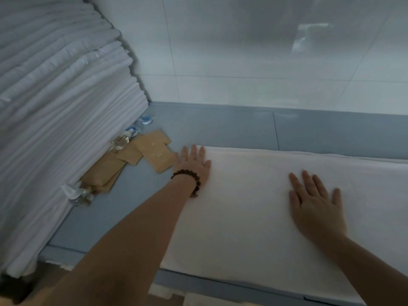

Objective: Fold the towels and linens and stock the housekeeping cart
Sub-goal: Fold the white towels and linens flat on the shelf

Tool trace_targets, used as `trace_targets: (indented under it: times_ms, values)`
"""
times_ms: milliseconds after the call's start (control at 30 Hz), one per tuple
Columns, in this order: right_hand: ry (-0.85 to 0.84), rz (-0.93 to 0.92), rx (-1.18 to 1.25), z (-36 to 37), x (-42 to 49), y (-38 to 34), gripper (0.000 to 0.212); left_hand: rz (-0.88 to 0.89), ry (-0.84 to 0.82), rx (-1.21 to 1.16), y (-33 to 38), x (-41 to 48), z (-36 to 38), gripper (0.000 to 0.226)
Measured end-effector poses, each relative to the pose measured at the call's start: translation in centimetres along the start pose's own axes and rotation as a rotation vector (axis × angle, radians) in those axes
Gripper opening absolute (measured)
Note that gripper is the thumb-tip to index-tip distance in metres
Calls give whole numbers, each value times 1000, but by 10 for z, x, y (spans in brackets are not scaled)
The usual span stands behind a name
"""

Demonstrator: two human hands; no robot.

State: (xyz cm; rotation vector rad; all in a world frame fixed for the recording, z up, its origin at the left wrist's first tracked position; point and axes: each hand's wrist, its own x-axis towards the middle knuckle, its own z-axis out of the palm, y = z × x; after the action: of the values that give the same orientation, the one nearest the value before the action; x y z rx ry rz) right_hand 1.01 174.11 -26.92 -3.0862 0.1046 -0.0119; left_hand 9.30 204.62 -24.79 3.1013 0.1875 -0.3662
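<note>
Towel (254, 206) lies flat on grey-blue counter (220, 129) below tiled wall (242, 51).

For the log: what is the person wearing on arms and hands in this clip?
Both forearms are bare to the frame edge: no sleeves, no gloves. The left hand has a bracelet of dark brown round beads at its wrist. The right hand shows no ring, watch or band, though it is slightly blurred.
</note>
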Motion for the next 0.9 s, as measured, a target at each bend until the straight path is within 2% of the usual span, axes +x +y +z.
trace_targets:
  times_ms: [67, 133, 200, 267, 367, 467, 567, 600, 667, 767, 833, 900]
  values:
    - [-15, -1, -4, -2, -2, -1, 55, 5, 26, 55, 6, -15, 1, 64]
    - [-27, -3, -2, -6, -2, -3, 55, 144, 82, 3, 30, -44, 12, 70]
    - [-37, -2, 6, -9, -3, -5, 55, 287, 26, -79, 53, -78, 27, 78]
    - [-46, -1, 6, -12, -2, -6, 55, 347, -49, -64, 55, -103, 40, 81]
    - [-53, -9, 1, -12, -2, -5, 55, 298, 15, -46, 7, -118, 49, 75]
    - [-48, -14, 11, -10, -1, -4, 54, 139, 81, -78, -52, -132, 50, 65]
    - [-43, -24, 15, -8, 0, -4, 55, 3, 160, 61, -71, -143, 41, 60]
    - [-44, -26, 14, -9, 0, -4, 55, 10, 219, 58, -65, -148, 39, 60]
    - [-55, -27, 14, -10, -1, -5, 55, 137, 308, -33, -41, -161, 33, 61]
    - [-72, -40, 14, -13, -2, -6, 54, 384, 259, -112, 8, -184, 40, 70]
    - [-80, -70, 46, -17, -4, -4, 53, 400, 179, -60, 24, -194, 51, 70]
    - [-120, -93, 90, -25, -5, -1, 53, 345, 154, -18, 20, -196, 60, 68]
